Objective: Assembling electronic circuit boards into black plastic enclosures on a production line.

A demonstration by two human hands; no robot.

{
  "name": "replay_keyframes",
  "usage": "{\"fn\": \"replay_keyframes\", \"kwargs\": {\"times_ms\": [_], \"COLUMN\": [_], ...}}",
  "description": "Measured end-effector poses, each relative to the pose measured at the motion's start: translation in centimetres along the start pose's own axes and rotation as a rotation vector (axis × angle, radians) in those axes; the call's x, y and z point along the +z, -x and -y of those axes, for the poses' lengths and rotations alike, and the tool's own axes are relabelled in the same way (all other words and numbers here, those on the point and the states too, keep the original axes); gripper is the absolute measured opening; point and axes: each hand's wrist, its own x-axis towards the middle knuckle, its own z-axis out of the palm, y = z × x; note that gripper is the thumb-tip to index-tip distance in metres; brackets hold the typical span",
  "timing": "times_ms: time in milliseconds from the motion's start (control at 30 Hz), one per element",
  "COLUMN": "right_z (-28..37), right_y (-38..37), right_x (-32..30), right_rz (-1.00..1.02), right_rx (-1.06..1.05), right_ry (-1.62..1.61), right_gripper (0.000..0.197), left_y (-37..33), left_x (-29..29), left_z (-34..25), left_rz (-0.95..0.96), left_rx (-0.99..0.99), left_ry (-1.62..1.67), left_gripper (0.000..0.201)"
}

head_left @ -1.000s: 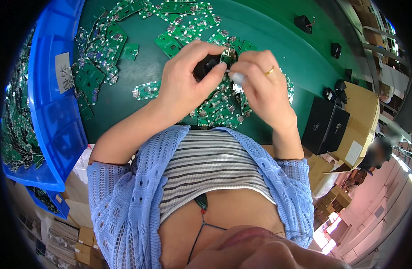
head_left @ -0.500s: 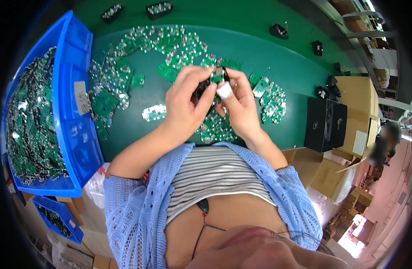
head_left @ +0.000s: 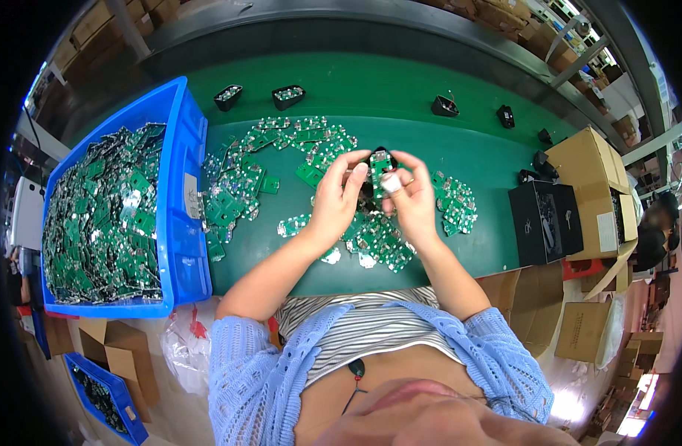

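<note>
Between my two hands, above the green bench, a green circuit board (head_left: 379, 165) shows upright in front of a small black plastic case (head_left: 370, 159). My left hand (head_left: 339, 195) is closed round the left side of the case, its thumb near the board's edge. Holding the other side is my right hand (head_left: 415, 199), its fingers curled at the top and its white-wrapped thumb (head_left: 391, 182) against or close to the board's lower part. Fingers partly hide the case. Just below the hands lies a loose pile of green boards (head_left: 382, 241).
A blue crate (head_left: 183, 260) heaped with boards stands at the left. More boards (head_left: 241, 186) spread beside it, with another pile (head_left: 456, 204) at right. Black cases (head_left: 289, 95) sit on the far green strip. A black box (head_left: 545, 223) and a cardboard carton (head_left: 590, 163) stand right.
The head view has tilted up, showing more of the far shelving. The board between my hands is seen more fully now, and my right thumb has shifted lower along it.
</note>
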Motion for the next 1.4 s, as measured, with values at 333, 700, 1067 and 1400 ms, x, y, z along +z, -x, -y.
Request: {"fn": "replay_keyframes", "kwargs": {"times_ms": [333,700,1067,1400], "right_z": [1.5,1.6,1.5,2.5], "right_y": [0.3,0.5,-0.7,-1.8], "right_x": [-1.3,-2.8,-2.4,-2.6], "right_rz": [0.284,0.39,0.225,0.141], "right_rx": [-0.318,-0.845,-0.979,-0.833], "right_ry": [0.516,0.801,0.879,0.875], "right_gripper": [0.037,0.034,0.028,0.022], "left_y": [-0.9,-0.2,0.5,1.0], "left_x": [-1.8,-1.0,0.1,-0.3], "left_z": [-0.6,-0.3,0.0,-1.1], "left_rz": [0.257,0.27,0.051,0.102], "left_rx": [-0.491,-0.487,-0.269,-0.271], "left_ry": [0.422,0.465,0.243,0.34], "left_gripper": [0.033,0.021,0.024,0.03]}}
